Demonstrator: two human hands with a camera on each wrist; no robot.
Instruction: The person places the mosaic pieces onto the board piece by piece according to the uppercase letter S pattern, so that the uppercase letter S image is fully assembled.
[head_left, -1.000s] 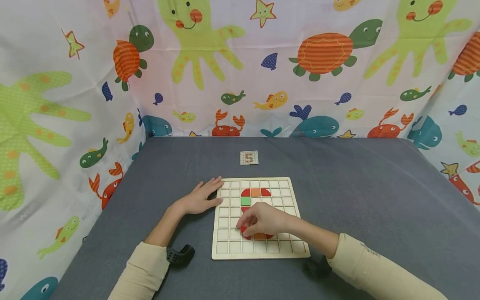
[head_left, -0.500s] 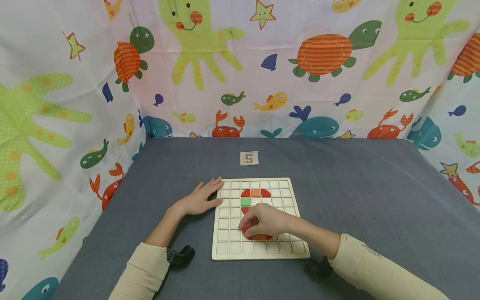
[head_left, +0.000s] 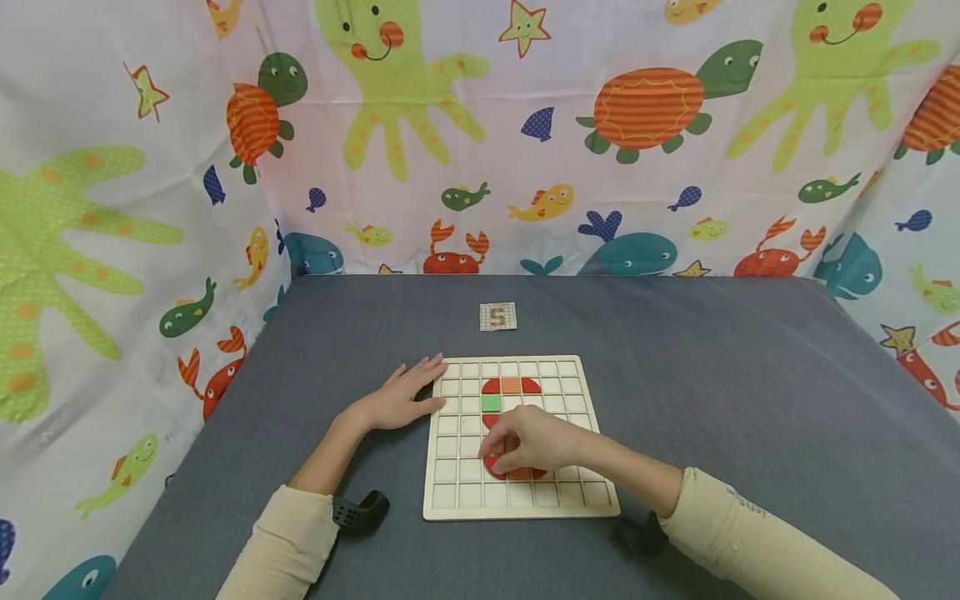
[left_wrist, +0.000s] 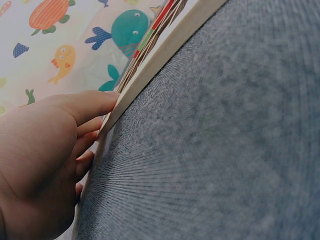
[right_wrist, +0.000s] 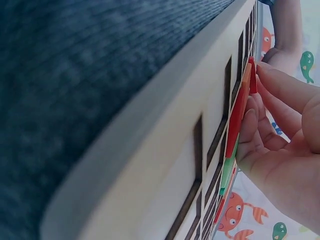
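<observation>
A wooden grid board lies on the grey table. Along its left edge rests my left hand, fingers extended; in the left wrist view its thumb touches the board's side. My right hand is over the lower middle of the grid, pinching a red rounded-corner tile that stands slightly tilted at its cell in the right wrist view. Beside that tile lies an orange square tile. Higher up sit a green square tile and another orange tile between two red ones. The right hand hides several middle cells.
Behind the board lies a small card with an S-shaped pattern on a grid. A curtain printed with sea animals rises at the back and both sides of the table.
My right hand has shifted slightly to the right with the red tile, which now lies lower and closer against the orange tile. The left hand stays put.
</observation>
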